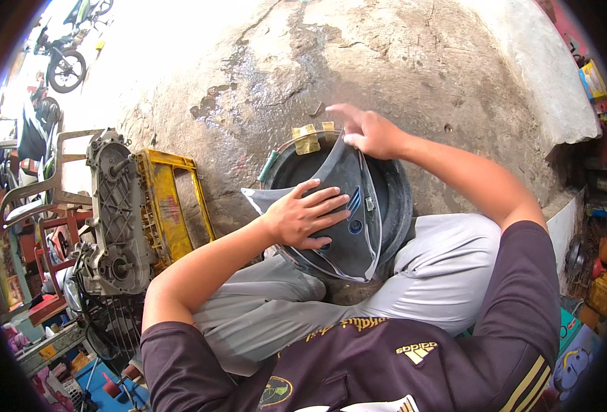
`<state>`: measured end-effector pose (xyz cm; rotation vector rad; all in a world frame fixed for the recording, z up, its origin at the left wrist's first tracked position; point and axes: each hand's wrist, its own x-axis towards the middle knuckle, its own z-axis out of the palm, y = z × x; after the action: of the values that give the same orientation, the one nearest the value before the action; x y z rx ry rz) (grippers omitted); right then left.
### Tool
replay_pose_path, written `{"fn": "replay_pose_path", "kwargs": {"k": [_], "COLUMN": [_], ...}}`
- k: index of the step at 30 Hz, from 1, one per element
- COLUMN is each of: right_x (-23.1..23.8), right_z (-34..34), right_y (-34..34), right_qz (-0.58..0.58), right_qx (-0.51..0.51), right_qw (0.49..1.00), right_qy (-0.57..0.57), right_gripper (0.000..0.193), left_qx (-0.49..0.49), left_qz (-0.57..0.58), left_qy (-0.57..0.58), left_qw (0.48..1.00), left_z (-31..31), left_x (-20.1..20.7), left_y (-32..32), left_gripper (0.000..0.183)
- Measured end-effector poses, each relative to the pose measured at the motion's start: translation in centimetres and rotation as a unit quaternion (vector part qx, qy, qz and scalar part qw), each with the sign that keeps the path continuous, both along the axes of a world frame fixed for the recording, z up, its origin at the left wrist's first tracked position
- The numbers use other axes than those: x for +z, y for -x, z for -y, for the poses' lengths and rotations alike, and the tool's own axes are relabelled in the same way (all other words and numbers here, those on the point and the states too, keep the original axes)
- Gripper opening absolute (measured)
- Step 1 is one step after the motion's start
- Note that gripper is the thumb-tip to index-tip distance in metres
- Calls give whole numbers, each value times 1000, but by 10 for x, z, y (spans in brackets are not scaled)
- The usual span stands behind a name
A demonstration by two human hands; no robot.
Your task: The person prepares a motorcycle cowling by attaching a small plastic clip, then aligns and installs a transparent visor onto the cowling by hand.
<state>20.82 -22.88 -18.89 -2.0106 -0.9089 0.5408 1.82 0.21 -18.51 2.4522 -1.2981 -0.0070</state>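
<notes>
A dark grey, pointed plastic panel [360,242] with pale edges lies across a round black basin [401,199] between my knees. It looks like a vehicle body panel and bears a small blue decal and a round hole. My left hand [307,216] rests flat on its left part, fingers spread. At the panel's far tip is my right hand [372,134], its thumb beside the tip and its index finger stretched out to the left, blurred. I cannot tell whether that thumb presses on the panel. The basin's inside is partly hidden under the panel.
Yellowish patches [307,142] sit on the basin's far rim. A metal engine casing [119,213] and a yellow crate [173,199] stand at my left. Wet, cracked concrete [269,82] stretches ahead. A motorcycle wheel [67,71] shows far left; a raised ledge [533,75] runs along the right.
</notes>
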Motion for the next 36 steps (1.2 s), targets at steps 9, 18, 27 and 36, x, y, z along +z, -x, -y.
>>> {"fn": "replay_pose_path", "kwargs": {"k": [9, 18, 27, 36], "right_x": [-1, 7, 11, 1], "right_z": [0, -9, -12, -6], "right_y": [-4, -9, -13, -25], "right_qz": [-26, -6, -7, 77], "right_qx": [4, 56, 50, 61], "right_qw": [1000, 998, 995, 993], "right_qy": [-8, 34, 81, 63], "right_gripper": [69, 71, 66, 54], "left_qx": [-1, 1, -4, -5], "left_qz": [6, 12, 11, 13], "left_qy": [7, 4, 2, 1], "left_qw": [1000, 1000, 1000, 1000], "left_z": [1, 3, 3, 5], "left_x": [1, 1, 0, 2], "left_y": [-2, -1, -2, -5], "left_gripper": [69, 70, 70, 69]}}
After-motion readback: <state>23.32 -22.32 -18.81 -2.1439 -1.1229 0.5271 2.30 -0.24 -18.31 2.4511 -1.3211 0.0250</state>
